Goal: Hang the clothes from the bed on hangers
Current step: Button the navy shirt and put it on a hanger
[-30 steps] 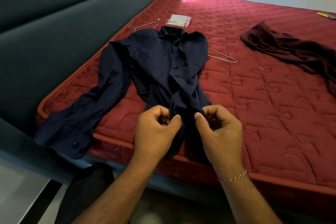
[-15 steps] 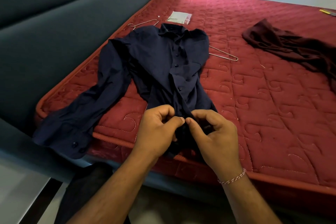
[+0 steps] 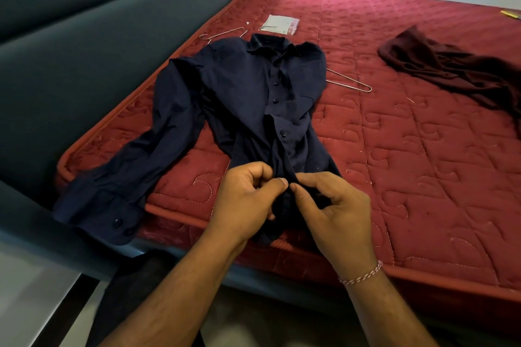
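Note:
A navy button-up shirt [image 3: 239, 93] lies face up on the red mattress [image 3: 423, 163], collar away from me, its left sleeve trailing over the near corner. My left hand [image 3: 245, 200] and my right hand [image 3: 335, 205] pinch the two front edges of the navy shirt near its hem, thumbs almost touching. A wire hanger sits inside the shirt: its hook [image 3: 222, 36] pokes out left of the collar and one shoulder end [image 3: 349, 83] sticks out on the right. A maroon garment [image 3: 451, 70] lies crumpled at the right.
A small clear plastic packet [image 3: 279, 28] lies beyond the shirt's collar. A padded grey headboard [image 3: 98, 36] runs along the left side. A yellow object [image 3: 510, 14] rests at the far right edge. My dark trouser leg [image 3: 135, 290] shows below the bed frame.
My hands have drawn closer together on the shirt's lower front, bringing the two edges to meet. The shirt's body and the hanger have stayed in place.

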Available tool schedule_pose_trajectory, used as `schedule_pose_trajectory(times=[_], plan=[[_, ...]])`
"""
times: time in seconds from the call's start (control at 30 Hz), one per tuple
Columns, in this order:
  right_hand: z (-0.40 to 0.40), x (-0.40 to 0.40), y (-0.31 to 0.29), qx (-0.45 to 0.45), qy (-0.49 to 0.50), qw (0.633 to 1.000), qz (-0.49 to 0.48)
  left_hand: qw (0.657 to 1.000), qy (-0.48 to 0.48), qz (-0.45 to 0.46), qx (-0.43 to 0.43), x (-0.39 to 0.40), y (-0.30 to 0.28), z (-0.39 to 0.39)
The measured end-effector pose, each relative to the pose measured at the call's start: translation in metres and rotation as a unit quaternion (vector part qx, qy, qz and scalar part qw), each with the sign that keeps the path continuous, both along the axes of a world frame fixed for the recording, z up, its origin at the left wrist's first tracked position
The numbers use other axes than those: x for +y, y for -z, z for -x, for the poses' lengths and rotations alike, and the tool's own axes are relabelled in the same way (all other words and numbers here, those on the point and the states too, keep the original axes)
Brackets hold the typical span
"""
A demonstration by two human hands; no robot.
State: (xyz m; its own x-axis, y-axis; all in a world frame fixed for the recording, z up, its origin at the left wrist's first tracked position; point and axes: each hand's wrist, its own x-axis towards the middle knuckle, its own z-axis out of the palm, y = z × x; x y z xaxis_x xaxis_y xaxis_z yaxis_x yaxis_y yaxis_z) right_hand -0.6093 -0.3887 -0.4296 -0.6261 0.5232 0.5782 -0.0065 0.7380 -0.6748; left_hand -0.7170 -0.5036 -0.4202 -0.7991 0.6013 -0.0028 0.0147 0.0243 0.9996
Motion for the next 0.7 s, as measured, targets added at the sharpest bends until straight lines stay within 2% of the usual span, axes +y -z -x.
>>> schedule_pose_trajectory(times=[0.13,0.23,0.37,0.47,0.57,0.7], plan=[[0.000,-0.001,0.003,-0.004,0.014,1.000,-0.007,1.000,0.003,0.001,-0.004,0.001,0.000,0.000],[0.001,0.005,0.004,-0.028,-0.012,0.999,0.009,1.000,0.018,0.000,-0.012,-0.001,0.000,0.003],[0.004,0.015,0.000,-0.059,-0.057,0.996,-0.017,0.999,0.033,0.015,-0.027,-0.001,-0.002,0.005],[0.006,0.018,-0.002,-0.040,-0.061,0.996,-0.055,0.997,0.034,0.018,-0.063,0.000,-0.003,0.006],[0.006,0.013,0.001,-0.003,-0.024,0.995,-0.095,0.996,0.036,0.025,-0.081,0.004,-0.005,0.009],[0.007,0.016,0.004,-0.006,-0.043,0.997,-0.071,0.996,0.028,0.042,-0.074,0.007,-0.006,0.008]])
